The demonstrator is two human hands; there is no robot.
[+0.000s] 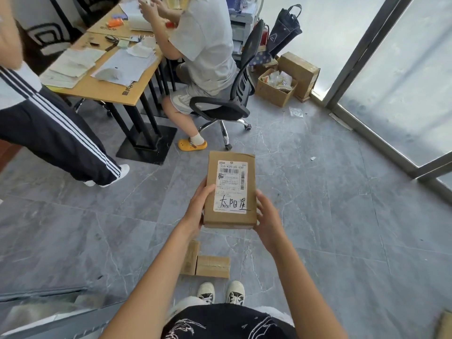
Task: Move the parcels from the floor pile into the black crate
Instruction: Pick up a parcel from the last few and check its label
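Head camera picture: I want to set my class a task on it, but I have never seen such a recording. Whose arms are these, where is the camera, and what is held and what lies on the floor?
There is no machine here. The single picture comes from a wide-angle camera worn on a person's head, looking forward and down, so the two bare arms rising from the bottom edge are the wearer's own.

The left hand and the right hand hold a brown cardboard parcel by its two long sides, above the floor. Its white shipping label faces the camera, with handwriting on the lower part.

Below it, two small cardboard boxes lie on the grey tiled floor, just ahead of the wearer's shoes.

Further off, one person sits at a desk strewn with papers and another stands at the left. No black crate can be made out for certain.
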